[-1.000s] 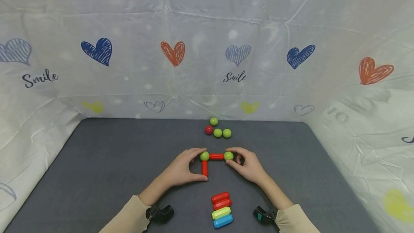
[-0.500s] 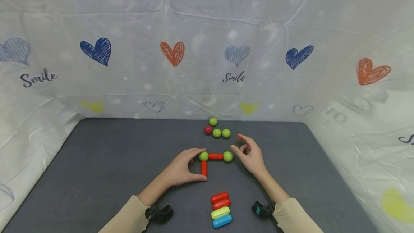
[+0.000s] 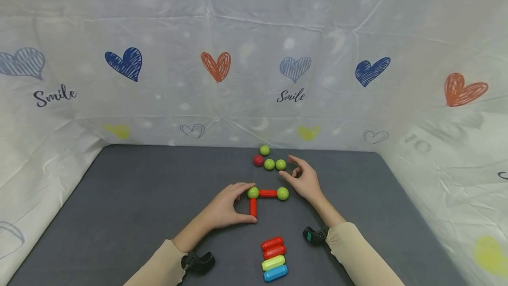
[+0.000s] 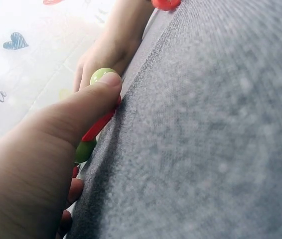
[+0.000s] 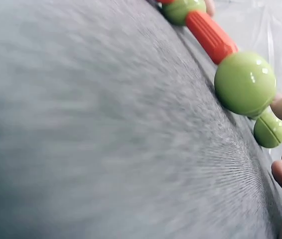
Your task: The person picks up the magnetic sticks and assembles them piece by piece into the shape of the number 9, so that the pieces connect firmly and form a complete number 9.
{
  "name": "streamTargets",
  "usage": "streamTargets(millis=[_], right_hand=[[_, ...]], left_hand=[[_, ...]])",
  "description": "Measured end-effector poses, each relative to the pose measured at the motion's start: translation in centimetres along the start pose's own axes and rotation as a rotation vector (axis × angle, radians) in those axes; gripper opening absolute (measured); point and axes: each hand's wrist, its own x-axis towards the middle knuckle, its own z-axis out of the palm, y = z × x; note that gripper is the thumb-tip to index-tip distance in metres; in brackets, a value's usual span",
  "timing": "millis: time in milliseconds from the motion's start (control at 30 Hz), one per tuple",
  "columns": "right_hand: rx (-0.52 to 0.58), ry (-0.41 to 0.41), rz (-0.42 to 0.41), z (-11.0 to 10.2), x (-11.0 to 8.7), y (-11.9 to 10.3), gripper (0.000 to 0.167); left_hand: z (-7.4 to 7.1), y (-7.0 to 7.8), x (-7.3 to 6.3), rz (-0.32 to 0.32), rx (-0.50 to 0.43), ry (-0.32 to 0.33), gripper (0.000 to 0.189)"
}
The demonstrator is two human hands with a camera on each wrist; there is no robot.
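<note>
An L-shaped piece lies on the table: an upright-running red rod (image 3: 253,207), a green ball (image 3: 253,193) at the corner, a sideways red rod (image 3: 268,193) and a green end ball (image 3: 282,193). My left hand (image 3: 226,208) spans the upright-running rod, index fingertip at the corner ball and thumb at the rod's near end. My right hand (image 3: 304,181) holds nothing; its thumb and index finger are parted beside a loose green ball (image 3: 281,164). In the right wrist view the end ball (image 5: 245,83) stands large in front of a loose green ball (image 5: 269,130).
Behind the L are another green ball (image 3: 269,164), a red ball (image 3: 258,160) and a farther green ball (image 3: 264,150). Nearer me lie two red rods (image 3: 273,247), a yellow rod (image 3: 273,263) and a blue rod (image 3: 275,273). A white printed sheet (image 3: 250,100) hangs behind the grey table (image 3: 158,180).
My right hand has let go of the green end ball and moved away from me to the loose green balls. My left hand keeps its place at the L.
</note>
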Motion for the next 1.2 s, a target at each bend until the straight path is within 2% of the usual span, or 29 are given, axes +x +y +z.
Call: streamTargets(millis=[267,533,1000,1200], right_hand=[[-0.026,-0.03,-0.017,0.7,1.8,0.2,0.058],[-0.056,-0.041,-0.026,0.8,2.2,0.4,0.039],[-0.05,-0.038,-0.012,0.7,2.1,0.3,0.038],[0.043,-0.008,0.006,0.3,1.2,0.4,0.04]], left_hand=[[-0.1,0.0,-0.1,0.027,-0.012,-0.009,0.093],[0.0,-0.1,-0.1,0.039,-0.015,-0.005,0.092],[-0.1,0.0,0.0,0.042,-0.022,-0.013,0.092],[-0.2,0.1,-0.2,0.032,-0.035,-0.018,0.093]])
